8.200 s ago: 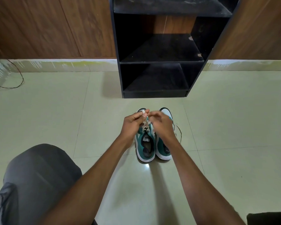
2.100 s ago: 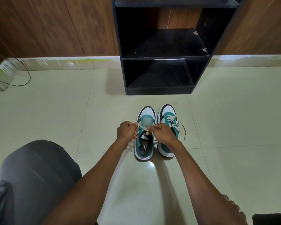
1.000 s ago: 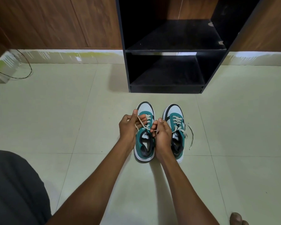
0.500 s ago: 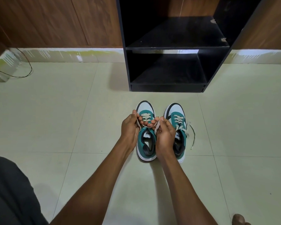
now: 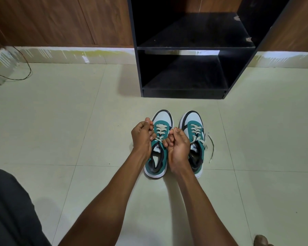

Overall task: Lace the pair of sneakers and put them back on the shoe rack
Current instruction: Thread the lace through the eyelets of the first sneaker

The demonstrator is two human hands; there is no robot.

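Note:
Two teal, white and black sneakers stand side by side on the floor, toes toward the rack. The left sneaker (image 5: 161, 121) has cream laces crossed over its front eyelets. My left hand (image 5: 141, 137) is fisted at its left side and my right hand (image 5: 178, 144) at its right side, each closed on a lace end of this shoe. The right sneaker (image 5: 194, 125) is laced, with a loose lace end (image 5: 212, 148) trailing on the tile to its right. The black shoe rack (image 5: 183, 94) stands just beyond, its two visible shelves bare.
Pale floor tiles (image 5: 78, 121) surround the shoes. A wooden wall with a white skirting runs behind the rack. A thin dark cable (image 5: 25, 73) loops at the far left. My dark-clothed knee (image 5: 7, 210) fills the lower left; a toe (image 5: 260, 240) shows at the lower right.
My hands have drawn apart to either side of the left sneaker, pulling the lace ends outward; the crossed laces now show between them. The view has barely shifted.

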